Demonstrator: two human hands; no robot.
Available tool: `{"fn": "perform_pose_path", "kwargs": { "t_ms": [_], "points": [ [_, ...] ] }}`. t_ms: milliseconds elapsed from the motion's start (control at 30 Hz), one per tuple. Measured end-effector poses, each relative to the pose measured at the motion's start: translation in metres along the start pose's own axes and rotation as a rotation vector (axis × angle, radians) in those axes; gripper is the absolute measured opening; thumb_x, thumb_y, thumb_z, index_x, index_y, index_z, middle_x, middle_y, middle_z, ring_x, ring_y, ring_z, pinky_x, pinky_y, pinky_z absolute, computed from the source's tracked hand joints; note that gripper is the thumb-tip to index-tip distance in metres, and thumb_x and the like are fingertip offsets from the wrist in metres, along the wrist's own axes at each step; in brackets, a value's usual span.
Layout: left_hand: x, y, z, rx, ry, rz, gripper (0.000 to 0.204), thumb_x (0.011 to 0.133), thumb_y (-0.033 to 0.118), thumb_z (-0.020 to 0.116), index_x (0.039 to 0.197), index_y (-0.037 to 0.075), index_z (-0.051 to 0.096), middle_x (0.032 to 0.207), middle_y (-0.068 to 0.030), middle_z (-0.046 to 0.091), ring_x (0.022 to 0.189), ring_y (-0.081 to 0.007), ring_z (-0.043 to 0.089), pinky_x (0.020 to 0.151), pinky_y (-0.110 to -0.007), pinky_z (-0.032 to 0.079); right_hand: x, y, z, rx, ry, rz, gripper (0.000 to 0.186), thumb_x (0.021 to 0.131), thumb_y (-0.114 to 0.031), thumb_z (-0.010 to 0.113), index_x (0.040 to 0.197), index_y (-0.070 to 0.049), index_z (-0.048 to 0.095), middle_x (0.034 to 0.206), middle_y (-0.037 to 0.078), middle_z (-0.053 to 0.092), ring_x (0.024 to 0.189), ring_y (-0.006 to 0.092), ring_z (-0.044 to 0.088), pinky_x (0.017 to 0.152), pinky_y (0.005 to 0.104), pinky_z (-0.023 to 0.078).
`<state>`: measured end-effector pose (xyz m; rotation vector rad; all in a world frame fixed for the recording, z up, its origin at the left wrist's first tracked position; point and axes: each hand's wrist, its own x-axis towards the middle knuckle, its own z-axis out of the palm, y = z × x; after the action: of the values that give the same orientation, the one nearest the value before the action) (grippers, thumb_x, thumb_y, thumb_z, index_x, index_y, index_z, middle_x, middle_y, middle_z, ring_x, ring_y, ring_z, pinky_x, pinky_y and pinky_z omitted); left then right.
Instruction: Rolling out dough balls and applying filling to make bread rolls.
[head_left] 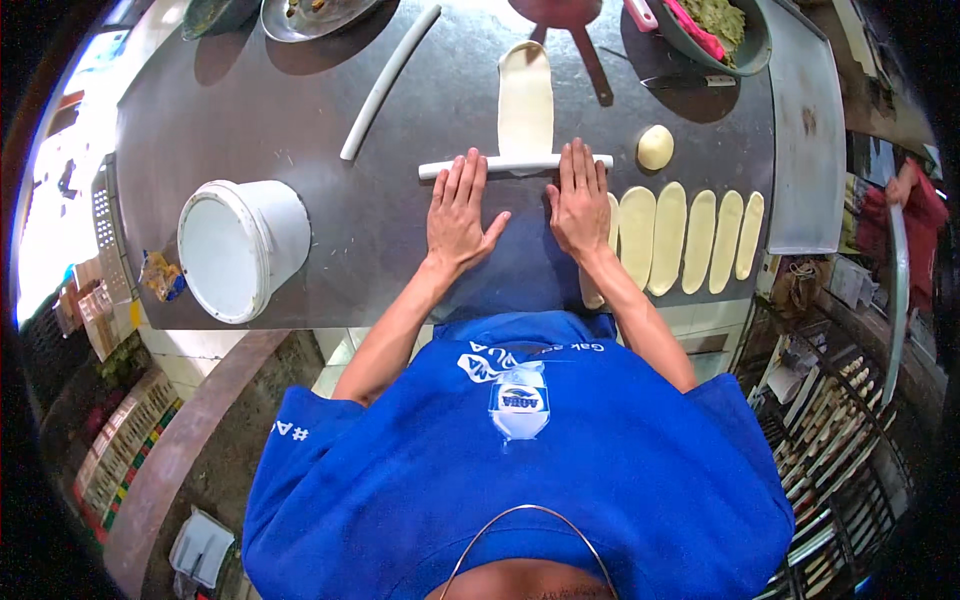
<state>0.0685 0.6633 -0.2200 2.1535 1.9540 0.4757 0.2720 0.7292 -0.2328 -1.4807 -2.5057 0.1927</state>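
Both hands press flat on a thin white rolling pin (520, 163) lying crosswise on the table. My left hand (460, 215) rests on its left part, fingers stretched out and thumb apart. Near the pin's right end lies my right hand (582, 208), its fingers also straight. A long flattened strip of dough (525, 100) runs from under the pin toward the far side. Right of my right hand, several rolled dough strips (668, 238) lie side by side, the nearest partly hidden by my forearm. A round dough ball (655, 147) sits just beyond them.
A white bucket (280, 237) stands at the left, a small packet (162, 275) beside it. A pale grey rod (390, 82) lies at far left. Along the far edge are a metal plate (318, 22), a red pan (560, 12), a knife (690, 81) and a bowl (752, 45) of greenish filling.
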Motion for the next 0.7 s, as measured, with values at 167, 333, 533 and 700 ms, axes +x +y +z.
{"fn": "perform_pose_path", "kwargs": {
  "t_ms": [167,333,533,700],
  "points": [
    [0.041,-0.019,-0.012,-0.077,-0.035,-0.066,0.071,0.095,0.048,0.049,0.149,0.003,0.039,0.154,-0.0172,0.039,0.145,-0.0303,0.034,0.121,-0.047,0.016,0.037,0.018,-0.01,0.102,-0.131,0.049,0.053,0.1,-0.029,0.047,0.143,0.003,0.045,0.15,0.018,0.045,0.141,0.0338,0.04,0.115,0.0496,0.029],
    [0.055,-0.029,0.007,0.287,0.139,-0.038,0.065,0.097,0.049,0.045,0.149,0.01,0.042,0.154,-0.0134,0.04,0.144,-0.0295,0.036,0.118,-0.05,0.022,0.041,0.014,-0.003,-0.025,0.065,-0.007,0.055,0.101,-0.034,0.041,0.144,0.0,0.045,0.152,0.015,0.044,0.142,0.0326,0.038,0.116,0.0517,0.028],
    [0.009,-0.015,-0.002,0.137,0.125,0.042,0.054,0.095,0.04,0.055,0.139,0.01,0.051,0.133,-0.012,0.055,0.12,-0.0296,0.051,0.102,-0.049,0.037,0.014,0.01,-0.01,0.0,-0.001,-0.069,0.055,0.1,-0.034,0.043,0.144,-0.001,0.044,0.153,0.015,0.042,0.143,0.0332,0.036,0.117,0.0513,0.025],
    [-0.055,-0.045,-0.013,-0.05,0.031,-0.18,0.04,0.089,0.016,0.065,0.128,0.01,0.058,0.103,-0.0067,0.057,0.094,-0.0263,0.056,0.084,-0.041,0.045,0.063,0.028,-0.004,0.188,0.185,0.074,0.052,0.097,-0.04,0.054,0.135,-0.005,0.057,0.143,0.014,0.05,0.133,0.0342,0.044,0.112,0.0524,0.03]
  ]
}}
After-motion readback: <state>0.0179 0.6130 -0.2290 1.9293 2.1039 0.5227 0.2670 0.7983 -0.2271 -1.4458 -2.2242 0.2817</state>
